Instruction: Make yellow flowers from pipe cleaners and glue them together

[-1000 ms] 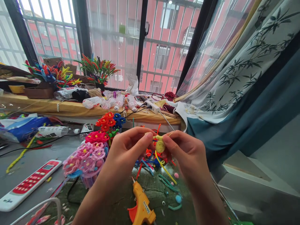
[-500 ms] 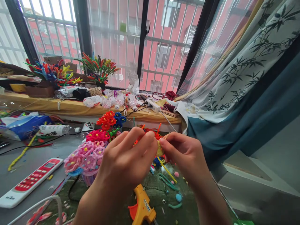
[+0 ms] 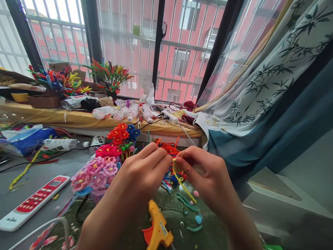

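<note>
Over the table my two hands meet, fingertips almost touching. My right hand point(image 3: 205, 170) is closed in a pinch on a small yellow pipe cleaner point(image 3: 177, 168) bent into a curve. My left hand point(image 3: 145, 170) has its fingers pressed together at the yellow end; its thumb is hidden behind the hand. Another yellow strip point(image 3: 188, 193) runs below; whether it joins the held piece I cannot tell. Beneath my wrists lies a yellow hot glue gun point(image 3: 159, 225) with an orange trigger. Pink and lilac pipe-cleaner flowers point(image 3: 97, 173) stand left of my left hand.
A white and red remote control point(image 3: 36, 201) and a plastic bottle point(image 3: 65, 144) lie at left. Teal pipe-cleaner pieces point(image 3: 187, 202) and a blue pom-pom point(image 3: 198, 219) are scattered at right. Bottles, a white power strip point(image 3: 170, 118) and pipe-cleaner plants point(image 3: 110, 74) line the windowsill.
My left hand has turned and lowered slightly, its fingers closer together. My right fingers have shifted a little left, and the yellow piece now shows as a thin curve.
</note>
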Motion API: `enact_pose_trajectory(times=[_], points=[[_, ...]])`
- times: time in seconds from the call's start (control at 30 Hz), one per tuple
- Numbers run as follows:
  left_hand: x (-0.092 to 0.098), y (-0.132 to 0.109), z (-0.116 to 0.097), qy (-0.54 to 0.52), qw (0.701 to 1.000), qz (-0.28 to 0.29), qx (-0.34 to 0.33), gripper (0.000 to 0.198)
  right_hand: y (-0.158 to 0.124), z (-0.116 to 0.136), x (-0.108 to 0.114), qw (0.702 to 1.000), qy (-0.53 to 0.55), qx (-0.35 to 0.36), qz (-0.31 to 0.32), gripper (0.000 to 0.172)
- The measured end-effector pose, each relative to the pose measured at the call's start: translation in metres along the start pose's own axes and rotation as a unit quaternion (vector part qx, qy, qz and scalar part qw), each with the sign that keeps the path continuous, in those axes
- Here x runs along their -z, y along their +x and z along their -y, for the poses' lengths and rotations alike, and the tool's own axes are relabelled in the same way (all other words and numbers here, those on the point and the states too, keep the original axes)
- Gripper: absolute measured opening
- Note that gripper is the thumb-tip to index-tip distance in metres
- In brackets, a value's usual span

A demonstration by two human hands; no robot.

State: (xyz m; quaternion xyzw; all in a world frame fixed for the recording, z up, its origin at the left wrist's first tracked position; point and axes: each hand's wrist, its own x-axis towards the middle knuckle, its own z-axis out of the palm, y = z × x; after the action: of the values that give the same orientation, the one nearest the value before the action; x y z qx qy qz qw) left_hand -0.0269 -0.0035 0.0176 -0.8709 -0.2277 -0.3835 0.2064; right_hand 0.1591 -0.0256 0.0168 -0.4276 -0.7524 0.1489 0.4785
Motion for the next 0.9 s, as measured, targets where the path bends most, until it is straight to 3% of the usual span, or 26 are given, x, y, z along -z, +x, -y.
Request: enact_pose_trajectory(times=[0.27, 0.47, 0.7, 0.9], points=[[-0.002, 0.003, -0.002, -0.169, 0.975, 0.048, 0.138, 0.015, 0.004, -0.007, 0.000, 0.997, -0.040, 0.059, -0.001, 0.017], [-0.003, 0.008, -0.002, -0.260, 0.938, 0.019, 0.227, 0.011, 0.003, -0.007, -0.001, 0.994, 0.097, -0.047, -0.008, 0.014], [-0.008, 0.011, -0.003, -0.347, 0.886, 0.006, 0.307, 0.016, 0.004, -0.010, -0.004, 0.944, 0.301, -0.136, -0.020, 0.018], [-0.007, 0.010, 0.000, -0.388, 0.853, -0.006, 0.349, 0.022, 0.005, -0.011, -0.003, 0.931, 0.326, -0.158, -0.029, 0.017]])
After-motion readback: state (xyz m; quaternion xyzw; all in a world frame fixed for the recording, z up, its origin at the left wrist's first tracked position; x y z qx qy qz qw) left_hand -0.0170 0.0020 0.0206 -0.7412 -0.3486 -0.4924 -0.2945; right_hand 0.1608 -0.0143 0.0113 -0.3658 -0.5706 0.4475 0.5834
